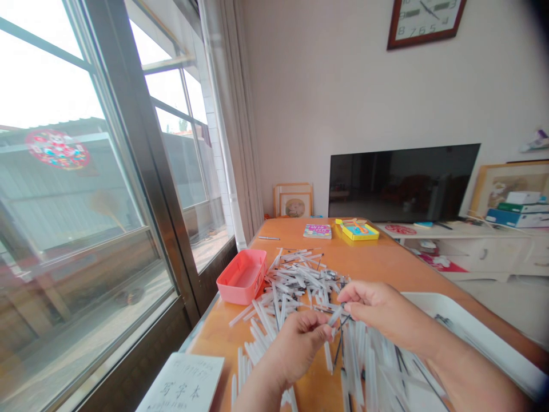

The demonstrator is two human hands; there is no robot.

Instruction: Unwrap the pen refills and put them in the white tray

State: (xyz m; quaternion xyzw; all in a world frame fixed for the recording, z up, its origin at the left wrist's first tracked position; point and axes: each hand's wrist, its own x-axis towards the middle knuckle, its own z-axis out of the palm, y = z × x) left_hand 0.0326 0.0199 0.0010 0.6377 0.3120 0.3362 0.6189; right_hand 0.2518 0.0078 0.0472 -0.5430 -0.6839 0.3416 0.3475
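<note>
Both hands meet over the table around a translucent white pen barrel. My left hand pinches its lower end between thumb and fingers. At the upper end, my right hand closes its fingertips around a small dark part that is too blurred to name. Beneath and beyond the hands spreads a loose pile of clear pen barrels, with thin black pieces mixed in. More barrels lie below my right forearm, several lined up side by side.
A pink plastic basket stands left of the pile. The white tray sits at right, partly behind my forearm. A notebook lies front left. Farther back on the table are a pen, a colourful booklet and a yellow box.
</note>
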